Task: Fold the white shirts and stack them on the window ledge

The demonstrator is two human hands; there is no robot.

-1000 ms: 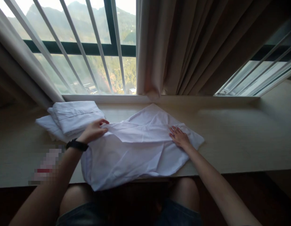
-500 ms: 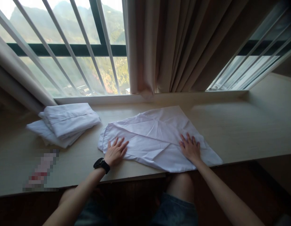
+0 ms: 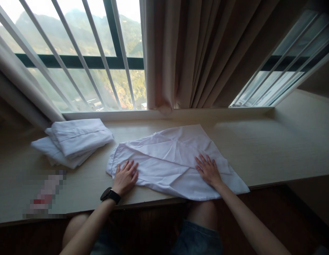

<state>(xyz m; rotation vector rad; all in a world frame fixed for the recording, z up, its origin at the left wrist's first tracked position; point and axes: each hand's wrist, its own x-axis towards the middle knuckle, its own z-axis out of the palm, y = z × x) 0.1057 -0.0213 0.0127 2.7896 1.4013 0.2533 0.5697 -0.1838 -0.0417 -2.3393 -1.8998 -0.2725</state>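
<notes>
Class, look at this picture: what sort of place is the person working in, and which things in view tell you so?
Probably a room in a home or hotel, at a ledge under a window. The clues: beige curtains, a barred window overlooking green hills, and folded white linen stacked beside the white cloth under both flat hands.

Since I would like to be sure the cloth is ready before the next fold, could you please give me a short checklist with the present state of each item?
1. Left hand flat on the white cloth, near its left end: ok.
2. Right hand flat on the cloth's right part, fingers spread: ok.
3. Cloth smooth: not ok, creases run across its middle.
4. Cloth fully on the wooden ledge: not ok, its near right corner reaches the front edge, perhaps overhanging.
5. Folded stack apart from the cloth: ok, bare ledge lies between them.
6. Curtain apart from the cloth: ok, its hem ends at the sill behind.
</notes>
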